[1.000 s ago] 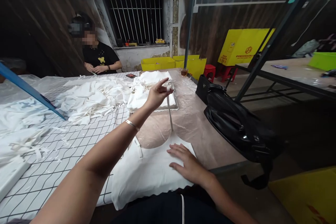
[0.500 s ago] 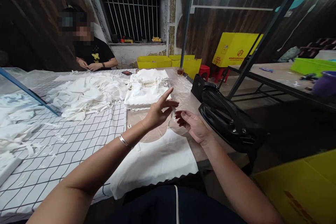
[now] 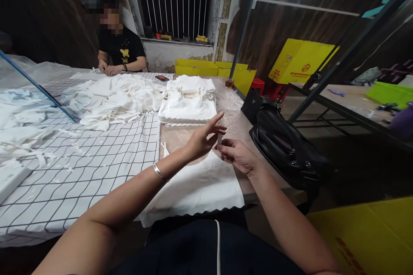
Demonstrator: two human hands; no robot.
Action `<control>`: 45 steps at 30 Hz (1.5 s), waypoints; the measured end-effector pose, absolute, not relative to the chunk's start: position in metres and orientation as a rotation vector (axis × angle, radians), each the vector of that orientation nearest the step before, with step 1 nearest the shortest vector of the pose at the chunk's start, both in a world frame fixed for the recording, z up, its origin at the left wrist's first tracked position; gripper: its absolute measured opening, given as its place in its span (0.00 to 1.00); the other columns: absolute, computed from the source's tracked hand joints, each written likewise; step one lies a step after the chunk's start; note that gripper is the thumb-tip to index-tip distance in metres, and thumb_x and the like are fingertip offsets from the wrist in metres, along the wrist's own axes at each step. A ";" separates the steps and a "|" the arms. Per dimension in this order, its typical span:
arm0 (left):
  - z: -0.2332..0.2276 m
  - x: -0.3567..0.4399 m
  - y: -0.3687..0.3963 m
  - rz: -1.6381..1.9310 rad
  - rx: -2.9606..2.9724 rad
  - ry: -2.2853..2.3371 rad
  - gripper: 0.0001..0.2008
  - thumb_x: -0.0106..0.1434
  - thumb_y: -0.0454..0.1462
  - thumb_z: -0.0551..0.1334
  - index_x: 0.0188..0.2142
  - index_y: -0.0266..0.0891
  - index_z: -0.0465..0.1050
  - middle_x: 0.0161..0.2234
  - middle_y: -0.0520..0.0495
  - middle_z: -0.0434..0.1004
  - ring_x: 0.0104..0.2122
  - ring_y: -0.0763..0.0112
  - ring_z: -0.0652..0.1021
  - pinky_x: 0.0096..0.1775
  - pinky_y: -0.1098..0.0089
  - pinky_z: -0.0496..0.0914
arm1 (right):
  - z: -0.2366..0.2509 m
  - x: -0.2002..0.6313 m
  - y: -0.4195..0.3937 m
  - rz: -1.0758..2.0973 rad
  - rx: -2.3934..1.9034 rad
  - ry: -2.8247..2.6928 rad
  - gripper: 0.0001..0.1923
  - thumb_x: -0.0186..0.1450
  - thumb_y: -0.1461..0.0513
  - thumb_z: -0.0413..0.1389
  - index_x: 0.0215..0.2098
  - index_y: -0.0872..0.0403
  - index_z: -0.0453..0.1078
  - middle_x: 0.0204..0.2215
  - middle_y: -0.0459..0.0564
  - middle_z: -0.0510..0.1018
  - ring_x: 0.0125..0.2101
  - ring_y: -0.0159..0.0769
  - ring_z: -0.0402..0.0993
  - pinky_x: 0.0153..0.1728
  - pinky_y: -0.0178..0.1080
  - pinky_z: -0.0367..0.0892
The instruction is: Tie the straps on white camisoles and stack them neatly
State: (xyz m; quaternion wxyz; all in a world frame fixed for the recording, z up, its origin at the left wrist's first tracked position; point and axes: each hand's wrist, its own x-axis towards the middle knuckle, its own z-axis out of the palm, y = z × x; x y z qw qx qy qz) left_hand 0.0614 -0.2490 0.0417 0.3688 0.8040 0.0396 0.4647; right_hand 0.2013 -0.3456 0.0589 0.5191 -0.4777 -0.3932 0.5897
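A white garment (image 3: 200, 193) with a wavy hem lies spread in front of me, its hem at the table's near edge. It looks like a camisole with thin straps. My left hand (image 3: 205, 139), wearing a silver bracelet, is closed on a short white strap (image 3: 220, 139), with one finger pointing up. My right hand (image 3: 238, 154) pinches the lower end of that strap between thumb and fingers. Both hands are just above the garment's upper right side. At its upper left a loose strap (image 3: 165, 149) lies on the table.
Beyond my hands is a stack of folded white garments (image 3: 189, 101), with a loose white pile (image 3: 119, 96) to its left. A black bag (image 3: 284, 146) stands on the right. A co-worker (image 3: 121, 53) sits across the table. A blue pole (image 3: 37, 86) rises at left.
My view has shifted slightly. My right hand has closed in on the strap beside my left fingers, and the strap now stands straighter between the two hands.
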 end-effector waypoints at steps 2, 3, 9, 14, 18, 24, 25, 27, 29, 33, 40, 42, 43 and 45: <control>0.039 0.064 -0.247 1.192 2.029 0.129 0.36 0.61 0.26 0.55 0.67 0.46 0.50 0.43 0.46 0.78 0.42 0.71 0.80 0.46 0.68 0.74 | 0.058 0.204 -0.349 1.472 -1.187 -0.935 0.17 0.46 0.54 0.72 0.24 0.56 0.73 0.20 0.42 0.70 0.19 0.22 0.59 0.21 0.31 0.52; 0.038 0.065 -0.246 1.178 2.009 0.141 0.36 0.61 0.26 0.55 0.67 0.45 0.50 0.41 0.47 0.79 0.41 0.71 0.80 0.46 0.68 0.74 | 0.057 0.206 -0.350 1.506 -1.204 -0.930 0.18 0.46 0.55 0.72 0.24 0.56 0.73 0.20 0.43 0.71 0.19 0.23 0.60 0.21 0.31 0.53; 0.032 0.054 -0.253 1.114 2.063 0.511 0.26 0.59 0.28 0.59 0.57 0.40 0.64 0.43 0.44 0.76 0.41 0.68 0.77 0.44 0.65 0.72 | 0.050 0.208 -0.351 1.583 -1.232 -0.823 0.20 0.43 0.54 0.73 0.24 0.56 0.71 0.21 0.43 0.72 0.19 0.22 0.62 0.20 0.29 0.55; 0.014 0.024 -0.296 0.567 2.322 1.059 0.10 0.63 0.43 0.62 0.31 0.37 0.71 0.35 0.44 0.75 0.41 0.57 0.74 0.45 0.55 0.64 | 0.038 0.211 -0.353 1.456 -1.293 -0.737 0.21 0.40 0.55 0.74 0.24 0.55 0.71 0.19 0.40 0.69 0.20 0.21 0.61 0.20 0.29 0.54; 0.002 0.018 -0.322 0.260 2.393 1.152 0.13 0.59 0.46 0.66 0.36 0.38 0.72 0.39 0.43 0.77 0.45 0.52 0.72 0.47 0.53 0.58 | 0.023 0.213 -0.354 1.325 -1.392 -0.792 0.21 0.41 0.53 0.73 0.24 0.54 0.71 0.22 0.43 0.73 0.21 0.24 0.63 0.21 0.31 0.55; -0.005 0.029 -0.320 0.163 2.309 1.163 0.15 0.59 0.43 0.66 0.42 0.39 0.71 0.44 0.42 0.75 0.47 0.53 0.71 0.48 0.53 0.57 | 0.002 0.209 -0.356 1.229 -1.536 -0.967 0.21 0.43 0.50 0.70 0.25 0.54 0.73 0.23 0.43 0.74 0.23 0.27 0.63 0.26 0.33 0.58; -0.005 0.030 -0.318 0.179 2.309 1.177 0.16 0.59 0.43 0.66 0.44 0.39 0.71 0.45 0.42 0.74 0.48 0.52 0.71 0.48 0.53 0.57 | -0.001 0.209 -0.355 1.211 -1.532 -1.006 0.20 0.44 0.50 0.70 0.25 0.54 0.72 0.23 0.42 0.73 0.24 0.28 0.64 0.27 0.34 0.59; -0.007 0.033 -0.316 0.214 2.309 1.190 0.15 0.59 0.43 0.66 0.44 0.39 0.71 0.45 0.41 0.73 0.48 0.52 0.70 0.48 0.53 0.58 | -0.004 0.209 -0.355 1.179 -1.528 -1.086 0.18 0.46 0.51 0.68 0.26 0.53 0.72 0.24 0.43 0.73 0.27 0.30 0.65 0.31 0.36 0.61; -0.009 0.035 -0.315 0.239 2.291 1.173 0.11 0.60 0.41 0.65 0.40 0.39 0.73 0.42 0.42 0.74 0.47 0.52 0.71 0.48 0.52 0.59 | -0.006 0.210 -0.354 1.145 -1.534 -1.169 0.16 0.49 0.51 0.67 0.26 0.53 0.72 0.25 0.43 0.73 0.28 0.32 0.65 0.33 0.37 0.61; -0.013 0.036 -0.314 0.302 2.234 1.123 0.05 0.59 0.37 0.65 0.34 0.38 0.74 0.38 0.43 0.76 0.45 0.51 0.71 0.47 0.50 0.58 | -0.006 0.211 -0.354 1.014 -1.562 -1.362 0.10 0.53 0.54 0.63 0.25 0.52 0.72 0.26 0.44 0.72 0.30 0.34 0.64 0.34 0.38 0.61; -0.017 0.036 -0.314 0.373 2.209 1.103 0.05 0.60 0.37 0.64 0.31 0.37 0.76 0.36 0.42 0.78 0.44 0.50 0.71 0.48 0.48 0.56 | -0.005 0.213 -0.358 0.948 -1.571 -1.573 0.07 0.56 0.57 0.60 0.24 0.51 0.70 0.27 0.45 0.70 0.31 0.35 0.65 0.36 0.38 0.61; -0.017 0.036 -0.315 0.378 2.199 1.105 0.06 0.60 0.38 0.64 0.30 0.37 0.76 0.35 0.44 0.78 0.44 0.51 0.72 0.48 0.49 0.56 | -0.005 0.213 -0.359 0.935 -1.584 -1.587 0.07 0.56 0.57 0.59 0.25 0.51 0.70 0.28 0.45 0.70 0.31 0.35 0.65 0.36 0.39 0.61; -0.017 0.036 -0.315 0.377 2.196 1.106 0.06 0.60 0.38 0.64 0.30 0.37 0.75 0.35 0.44 0.78 0.44 0.51 0.72 0.49 0.49 0.56 | -0.006 0.213 -0.359 0.930 -1.590 -1.594 0.06 0.56 0.57 0.59 0.25 0.51 0.70 0.28 0.45 0.70 0.31 0.35 0.65 0.36 0.39 0.60; -0.017 0.036 -0.315 0.375 2.193 1.107 0.06 0.60 0.38 0.64 0.30 0.37 0.75 0.35 0.44 0.78 0.44 0.52 0.72 0.49 0.50 0.55 | -0.006 0.213 -0.360 0.928 -1.591 -1.608 0.06 0.56 0.58 0.59 0.25 0.51 0.70 0.28 0.45 0.70 0.31 0.35 0.65 0.36 0.39 0.60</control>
